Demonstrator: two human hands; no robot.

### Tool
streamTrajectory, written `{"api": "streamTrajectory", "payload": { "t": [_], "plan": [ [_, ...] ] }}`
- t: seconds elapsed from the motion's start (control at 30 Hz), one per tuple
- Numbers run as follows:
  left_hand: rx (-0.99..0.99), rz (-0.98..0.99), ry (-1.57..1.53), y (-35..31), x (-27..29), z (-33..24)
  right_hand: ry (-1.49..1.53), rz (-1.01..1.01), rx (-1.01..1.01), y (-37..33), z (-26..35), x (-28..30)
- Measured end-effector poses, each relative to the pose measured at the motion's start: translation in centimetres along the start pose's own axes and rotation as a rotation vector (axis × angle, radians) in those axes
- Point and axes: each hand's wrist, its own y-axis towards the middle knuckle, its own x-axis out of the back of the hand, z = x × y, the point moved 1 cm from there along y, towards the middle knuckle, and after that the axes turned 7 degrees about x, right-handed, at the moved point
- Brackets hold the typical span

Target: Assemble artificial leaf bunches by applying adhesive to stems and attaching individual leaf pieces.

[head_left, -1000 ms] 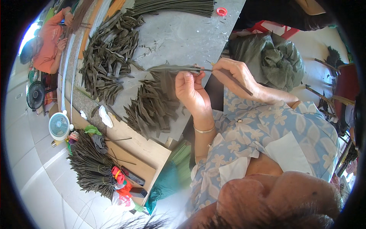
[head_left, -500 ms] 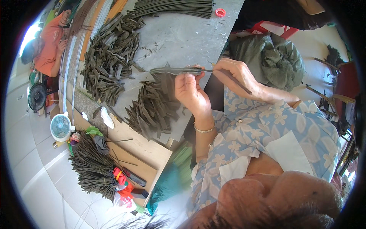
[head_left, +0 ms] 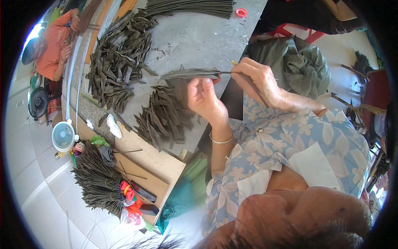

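A long dark grey-green artificial leaf [head_left: 188,74] with a thin stem [head_left: 225,72] hangs level over the table's edge in the head view. My left hand [head_left: 206,98], wearing a bracelet, pinches the leaf's base between thumb and fingers. My right hand [head_left: 258,81] is closed round the stem's other end, a short way to the right. A narrow brown strip [head_left: 262,98] runs down from under its fingers, its far part hidden by the hand. Just below the leaf a pile of similar leaves [head_left: 159,118] spreads on the grey table [head_left: 199,45].
A bigger leaf heap [head_left: 120,58] and a bundle of dark stems [head_left: 190,7] occupy the far side, near a red ring-shaped cap [head_left: 241,13]. At lower left stands a tied stem bunch [head_left: 93,176]. A dark green bag [head_left: 298,66] sits right. Another person [head_left: 54,54] works at far left.
The leaf has turned slightly, and both hands have shifted a little. The brown strip shows less beyond my right hand. The other person's hands have moved.
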Motion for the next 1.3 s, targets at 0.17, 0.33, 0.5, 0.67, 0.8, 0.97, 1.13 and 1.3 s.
{"api": "streamTrajectory", "payload": {
  "t": [0.17, 0.33, 0.5, 0.67, 0.8, 0.97, 1.13, 1.3],
  "plan": [
    [0.011, -0.028, -0.058, 0.2, 0.4, 0.1, 0.152, 0.123, -0.163, 0.1, -0.1, -0.1],
    [0.15, 0.066, -0.261, 0.4, 0.5, 0.8, 0.088, 0.073, -0.089, 0.0, -0.2, -0.2],
    [0.262, 0.178, -0.361, 0.7, 1.1, 2.2, 0.084, 0.071, -0.104, -0.2, -0.5, -0.1],
    [0.257, 0.212, -0.336, 0.5, 1.1, 2.5, 0.041, 0.086, -0.086, -0.2, -0.7, 0.1],
    [0.094, 0.136, -0.052, 0.3, 0.9, 1.9, 0.002, 0.063, -0.094, -0.2, -0.2, 0.0],
    [0.117, 0.174, -0.094, 0.5, 0.5, 1.8, 0.093, 0.114, -0.15, -0.2, -0.4, 0.8],
    [0.112, 0.143, -0.135, 0.3, 1.6, 1.5, 0.105, 0.126, -0.053, 0.5, -0.4, -0.1],
    [0.151, 0.172, -0.144, 0.3, 0.7, 1.7, -0.052, 0.083, -0.063, -0.2, -0.6, 0.8]
  ]
}}
